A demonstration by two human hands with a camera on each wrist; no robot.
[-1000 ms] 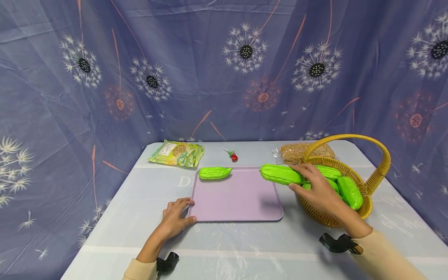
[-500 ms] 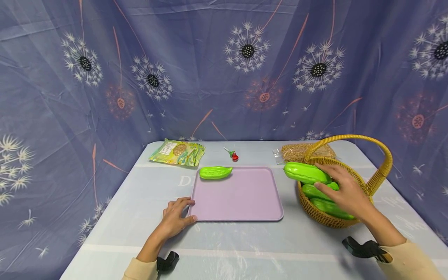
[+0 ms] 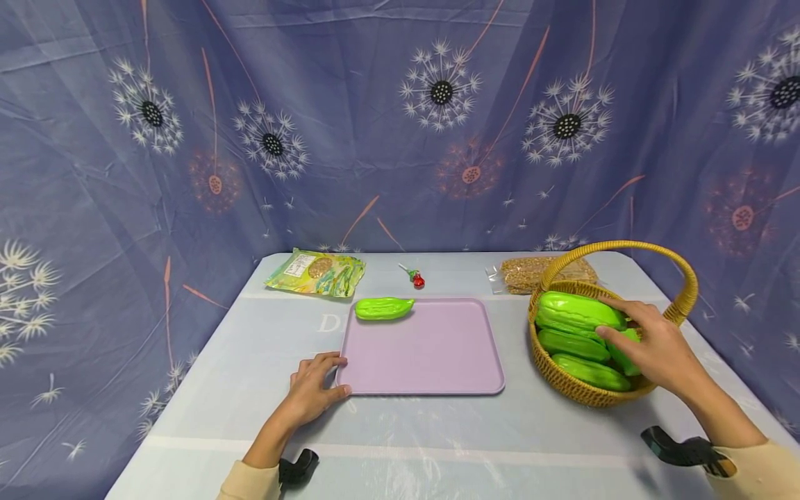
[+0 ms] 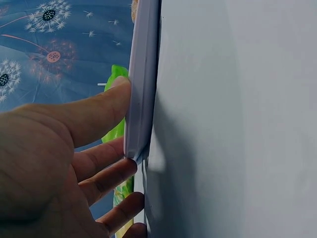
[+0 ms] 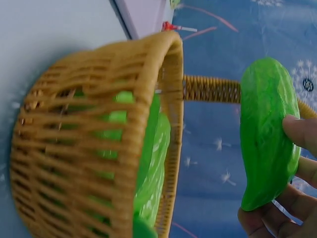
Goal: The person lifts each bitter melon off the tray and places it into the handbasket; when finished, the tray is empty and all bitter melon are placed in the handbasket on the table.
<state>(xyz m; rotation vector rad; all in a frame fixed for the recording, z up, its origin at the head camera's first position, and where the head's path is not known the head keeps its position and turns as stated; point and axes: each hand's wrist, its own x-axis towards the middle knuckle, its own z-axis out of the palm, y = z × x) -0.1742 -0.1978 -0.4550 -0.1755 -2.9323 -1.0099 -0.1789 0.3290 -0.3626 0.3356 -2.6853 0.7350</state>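
Note:
My right hand (image 3: 664,347) holds a green, ridged bitter melon (image 3: 578,312) between thumb and fingers over the basket. In the right wrist view this bitter melon (image 5: 269,131) hangs apart from the wicker basket (image 5: 84,144). Several more bitter melons (image 3: 590,372) lie inside the basket. At the front left corner of a lilac tray (image 3: 431,354), my left hand (image 3: 312,390) grips the rim, the thumb on one edge and the fingers on the other. One bitter melon (image 3: 382,309) lies at the tray's back left corner.
Behind the tray lie a yellow-green packet (image 3: 319,273) and a small red item with a white stick (image 3: 417,279). A clear bag of grain-like contents (image 3: 546,274) lies behind the basket. The basket's tall handle (image 3: 625,248) arches over it. A dandelion-print curtain hangs behind.
My right hand has moved right with the bitter melon, from beside the tray's right edge to over the basket. The left hand and tray have stayed in place.

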